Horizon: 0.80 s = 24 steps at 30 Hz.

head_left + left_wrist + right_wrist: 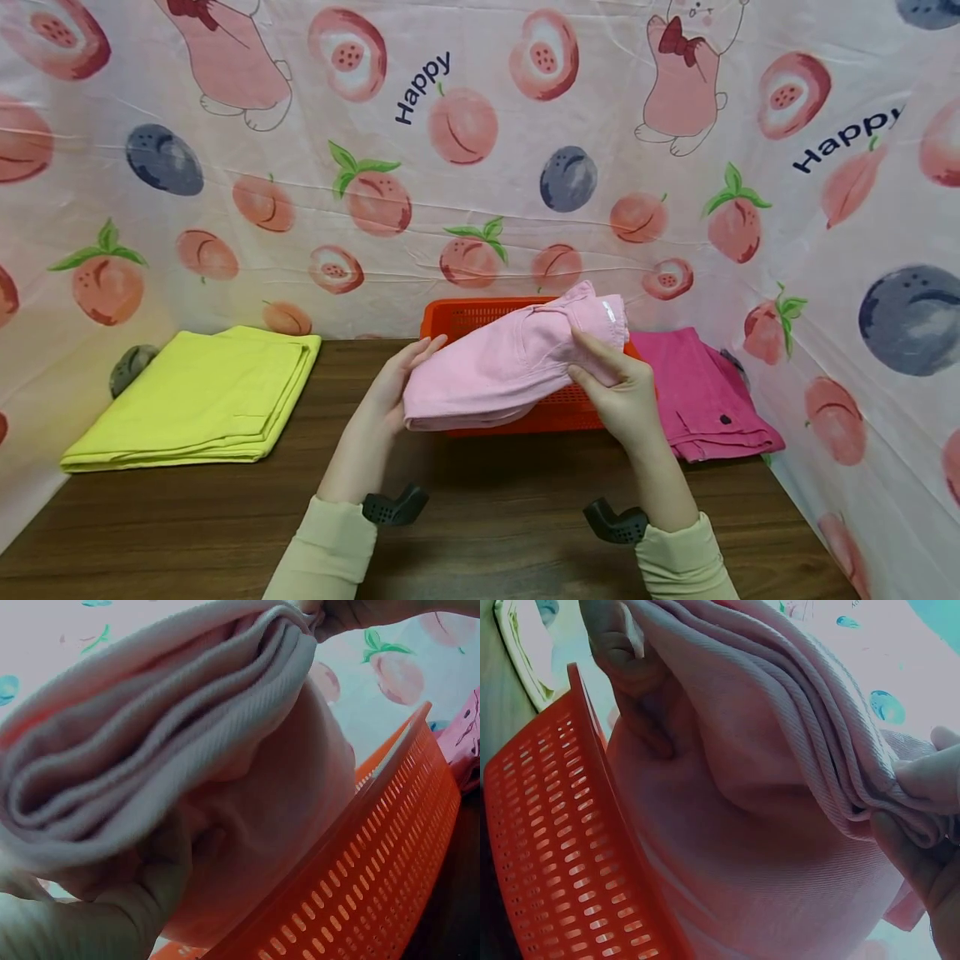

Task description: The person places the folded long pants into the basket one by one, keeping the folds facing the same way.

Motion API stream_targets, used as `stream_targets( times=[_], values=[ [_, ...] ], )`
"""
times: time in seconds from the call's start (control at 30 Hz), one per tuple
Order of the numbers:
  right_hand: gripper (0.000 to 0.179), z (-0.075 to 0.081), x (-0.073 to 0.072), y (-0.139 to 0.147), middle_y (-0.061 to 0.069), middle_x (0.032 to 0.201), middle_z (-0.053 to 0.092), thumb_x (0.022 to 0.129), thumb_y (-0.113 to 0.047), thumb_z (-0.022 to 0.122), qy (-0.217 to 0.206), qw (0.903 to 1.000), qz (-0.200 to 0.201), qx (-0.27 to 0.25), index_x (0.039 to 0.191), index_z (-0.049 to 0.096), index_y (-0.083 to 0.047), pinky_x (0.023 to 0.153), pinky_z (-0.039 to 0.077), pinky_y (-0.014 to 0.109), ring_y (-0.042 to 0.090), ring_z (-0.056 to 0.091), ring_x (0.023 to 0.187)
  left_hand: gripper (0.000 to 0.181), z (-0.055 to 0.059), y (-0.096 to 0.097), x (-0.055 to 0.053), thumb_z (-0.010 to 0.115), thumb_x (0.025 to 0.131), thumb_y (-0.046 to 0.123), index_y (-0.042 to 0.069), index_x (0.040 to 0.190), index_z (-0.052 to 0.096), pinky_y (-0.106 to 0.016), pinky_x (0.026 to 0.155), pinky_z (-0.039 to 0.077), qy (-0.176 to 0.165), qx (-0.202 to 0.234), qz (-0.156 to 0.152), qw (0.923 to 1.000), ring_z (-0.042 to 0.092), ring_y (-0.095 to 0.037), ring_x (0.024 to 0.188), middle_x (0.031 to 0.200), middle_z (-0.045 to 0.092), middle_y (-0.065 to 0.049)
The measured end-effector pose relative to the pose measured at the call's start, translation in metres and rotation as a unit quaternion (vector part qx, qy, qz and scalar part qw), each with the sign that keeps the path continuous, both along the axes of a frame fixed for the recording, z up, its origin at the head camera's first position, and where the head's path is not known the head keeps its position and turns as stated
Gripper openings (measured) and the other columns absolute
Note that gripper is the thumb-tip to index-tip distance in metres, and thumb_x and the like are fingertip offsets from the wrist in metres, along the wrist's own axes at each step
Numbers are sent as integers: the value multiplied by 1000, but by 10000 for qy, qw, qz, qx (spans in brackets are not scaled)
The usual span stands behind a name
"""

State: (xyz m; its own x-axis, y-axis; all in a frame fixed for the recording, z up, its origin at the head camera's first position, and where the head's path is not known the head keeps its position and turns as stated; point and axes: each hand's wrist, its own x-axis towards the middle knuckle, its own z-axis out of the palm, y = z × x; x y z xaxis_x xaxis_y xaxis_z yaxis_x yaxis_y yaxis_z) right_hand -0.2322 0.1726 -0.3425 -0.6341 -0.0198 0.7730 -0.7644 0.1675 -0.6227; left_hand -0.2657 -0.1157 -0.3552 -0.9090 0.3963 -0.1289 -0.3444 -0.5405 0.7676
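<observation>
Light-pink folded trousers (495,358) are held up in both hands over an orange basket (468,312). Their layered edges (150,720) show in the left wrist view, and a white tag sits near the waistband at the right end. My left hand (390,387) grips the left end, with fingers (634,690) curled under the cloth in the right wrist view. At the other end my right hand (622,387) pinches the lower edge between thumb and fingers; its fingertips (926,776) press on the stacked layers. The trousers hide much of the basket's inside.
Folded yellow trousers (202,400) lie on the wooden table (480,517) at the left. Bright pink folded trousers (708,396) lie right of the basket. A fruit-printed curtain (480,208) hangs behind and along both sides.
</observation>
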Motion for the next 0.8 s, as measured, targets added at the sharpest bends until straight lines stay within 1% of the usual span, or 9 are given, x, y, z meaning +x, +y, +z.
stream_targets(
  times=[0.1,0.17,0.27,0.33,0.43,0.53,0.6,0.7,0.8],
  values=[
    [43,1,1,0,10,111,68,72,21,71,-52,9999,66,-61,114,65,9,85,49,22,10,63,104,57,0,2,-5,42,101,22,13,153,21,-31,109,25,-93,-117,22,9999,28,-18,134,154,24,-3],
    [43,3,2,0,6,111,68,72,23,69,-84,9999,103,-92,113,64,12,85,49,22,9,63,104,58,-1,3,-7,41,100,16,15,154,20,-29,108,26,-33,-210,-48,9998,26,-17,134,154,21,-4],
    [44,5,3,0,-2,112,67,71,26,67,-154,9998,114,-98,113,61,16,86,48,21,6,61,105,63,-2,3,-10,39,98,8,19,155,15,-28,106,27,154,-252,-73,9995,20,-16,136,157,13,-2],
    [45,6,3,2,-6,113,66,72,27,66,-231,9997,76,-75,115,60,16,88,47,20,5,60,106,67,-2,2,-11,37,97,4,23,156,11,-27,103,30,374,-258,-102,9989,17,-17,136,158,7,-1],
    [48,4,2,6,-9,115,65,74,24,68,-473,9989,10,-53,119,59,13,92,44,20,5,58,110,72,-3,3,-15,37,96,-2,27,156,10,-26,94,39,704,-271,-22,9971,21,-18,133,157,5,-3],
    [53,-1,-2,13,-3,124,62,76,18,70,-842,9964,56,-77,126,58,8,96,40,21,8,53,117,76,-1,3,-18,38,93,-7,27,155,13,-24,85,45,989,-376,206,9942,25,-18,128,155,7,-6],
    [58,-4,-5,17,4,133,57,78,15,71,-1119,9936,134,-112,132,54,4,99,37,21,11,47,125,77,2,4,-21,41,91,-9,28,155,17,-23,81,46,1084,-473,383,9922,26,-18,127,155,9,-6],
    [67,-5,-9,23,11,145,44,80,10,71,-1528,9877,298,-118,141,47,-2,100,35,19,16,35,134,79,9,5,-23,44,90,-11,29,154,21,-23,80,46,1221,-593,576,9891,25,-18,127,156,8,-3],
    [75,-2,-14,29,13,151,34,81,8,70,-1970,9788,543,-147,147,40,-10,98,36,17,19,30,135,81,16,5,-25,46,89,-13,30,153,24,-23,82,44,1371,-648,705,9859,24,-18,128,156,9,-1]
  ],
)
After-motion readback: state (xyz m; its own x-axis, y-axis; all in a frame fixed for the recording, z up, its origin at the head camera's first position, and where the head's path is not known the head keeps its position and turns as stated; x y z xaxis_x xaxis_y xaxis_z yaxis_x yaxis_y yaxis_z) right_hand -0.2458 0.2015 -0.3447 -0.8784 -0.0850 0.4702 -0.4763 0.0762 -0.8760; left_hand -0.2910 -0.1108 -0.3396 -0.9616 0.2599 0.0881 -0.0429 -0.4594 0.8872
